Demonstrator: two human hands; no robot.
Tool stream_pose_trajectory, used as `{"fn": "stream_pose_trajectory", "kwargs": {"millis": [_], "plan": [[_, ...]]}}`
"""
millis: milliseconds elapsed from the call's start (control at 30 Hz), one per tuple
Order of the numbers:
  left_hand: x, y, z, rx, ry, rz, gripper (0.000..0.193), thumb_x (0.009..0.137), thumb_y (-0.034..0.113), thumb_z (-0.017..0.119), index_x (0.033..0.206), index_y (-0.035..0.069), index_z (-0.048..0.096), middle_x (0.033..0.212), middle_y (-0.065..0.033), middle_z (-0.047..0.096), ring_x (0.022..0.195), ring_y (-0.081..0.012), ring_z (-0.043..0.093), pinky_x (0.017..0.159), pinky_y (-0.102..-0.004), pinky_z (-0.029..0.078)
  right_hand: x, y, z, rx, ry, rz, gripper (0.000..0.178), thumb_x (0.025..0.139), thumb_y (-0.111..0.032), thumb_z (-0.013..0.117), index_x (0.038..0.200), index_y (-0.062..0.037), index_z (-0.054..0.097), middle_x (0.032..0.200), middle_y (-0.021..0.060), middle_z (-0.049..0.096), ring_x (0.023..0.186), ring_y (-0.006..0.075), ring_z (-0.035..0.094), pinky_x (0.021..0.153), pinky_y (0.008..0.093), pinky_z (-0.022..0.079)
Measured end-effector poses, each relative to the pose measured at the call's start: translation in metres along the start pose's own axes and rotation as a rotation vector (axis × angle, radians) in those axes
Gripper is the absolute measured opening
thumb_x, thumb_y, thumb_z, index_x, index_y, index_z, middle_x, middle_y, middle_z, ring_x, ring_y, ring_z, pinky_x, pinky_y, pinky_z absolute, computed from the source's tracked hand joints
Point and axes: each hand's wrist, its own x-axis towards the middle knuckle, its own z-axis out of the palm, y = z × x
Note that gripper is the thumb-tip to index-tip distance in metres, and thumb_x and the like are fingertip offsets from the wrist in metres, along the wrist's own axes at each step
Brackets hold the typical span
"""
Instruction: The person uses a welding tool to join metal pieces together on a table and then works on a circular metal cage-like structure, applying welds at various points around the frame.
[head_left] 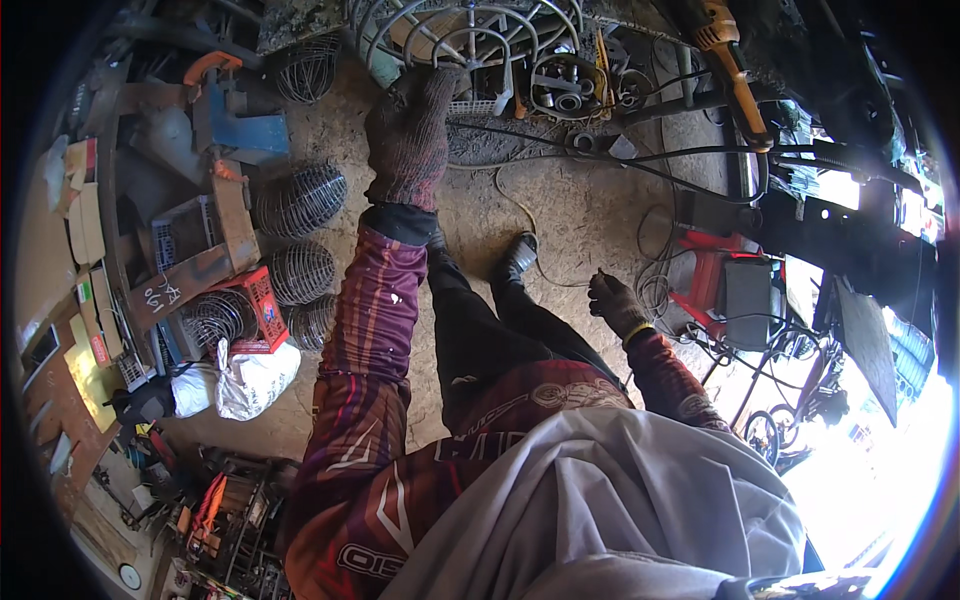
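My left hand point(408, 135), in a dark knitted glove, stretches forward to a round grey metal frame point(472, 40) of bent rods and rings. Its fingers look closed at the frame's near left edge; the glove hides the exact grip. Low at my right side hangs my right hand point(618, 306), also gloved, with the fingers curled in. A small dark tip shows at those fingers, too small to name. Just right of the frame stands a container of metal rings and parts point(570, 85).
Several wire cages point(302, 200) stand on the floor at left, near a red crate point(262, 308) and white sacks point(258, 380). An orange angle grinder point(735, 65) lies far right. Black cables point(650, 157) cross ahead of my feet. A red plastic stool point(700, 285) stands at right.
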Motion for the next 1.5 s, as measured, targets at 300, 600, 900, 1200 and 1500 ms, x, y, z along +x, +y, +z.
{"fn": "stream_pose_trajectory", "kwargs": {"millis": [300,600,900,1200,1500], "plan": [[0.0,-0.001,0.001,0.23,0.061,0.09,0.029,0.094,0.029,0.062,0.11,0.005,0.066,0.097,-0.0058,0.07,0.088,-0.0159,0.065,0.078,-0.0299,0.05,-0.003,-0.008,0.001,-0.035,0.006,-0.019,0.042,0.097,-0.04,0.055,0.113,-0.0014,0.058,0.083,0.0016,0.057,0.064,0.0117,0.053,0.058,0.0281,0.045],[-0.001,0.02,0.009,0.156,0.064,-0.013,0.042,0.093,0.042,0.061,0.107,0.003,0.069,0.094,-0.0064,0.071,0.087,-0.0161,0.065,0.079,-0.03,0.049,0.001,0.003,0.0,-0.006,0.005,0.021,0.051,0.096,-0.041,0.056,0.126,0.0008,0.055,0.089,0.003,0.06,0.067,0.0119,0.055,0.059,0.0279,0.046],[-0.005,0.018,0.002,0.257,0.083,0.019,0.042,0.092,0.041,0.061,0.111,0.004,0.068,0.096,-0.0079,0.071,0.088,-0.0169,0.065,0.079,-0.0306,0.049,-0.005,-0.006,0.011,-0.056,0.011,0.035,0.055,0.095,-0.039,0.058,0.132,0.0004,0.051,0.088,0.0014,0.058,0.068,0.0117,0.054,0.06,0.0281,0.047],[0.004,0.023,0.013,0.352,0.051,0.079,0.027,0.094,0.023,0.057,0.104,0.001,0.069,0.097,-0.0091,0.07,0.09,-0.0176,0.066,0.081,-0.0319,0.05,-0.019,-0.068,0.006,0.098,0.094,-0.248,0.039,0.097,-0.036,0.058,0.115,-0.001,0.059,0.085,-0.0001,0.058,0.068,0.0103,0.055,0.063,0.027,0.049],[0.003,0.01,0.02,-0.161,0.19,-0.24,0.028,0.094,0.02,0.06,0.106,-0.006,0.063,0.103,-0.0116,0.066,0.095,-0.021,0.064,0.089,-0.0332,0.052,-0.06,-0.231,-0.15,0.451,0.912,-1.043,0.038,0.098,-0.037,0.054,0.102,0.0,0.062,0.083,0.0038,0.063,0.078,0.0113,0.06,0.073,0.027,0.049]]}}
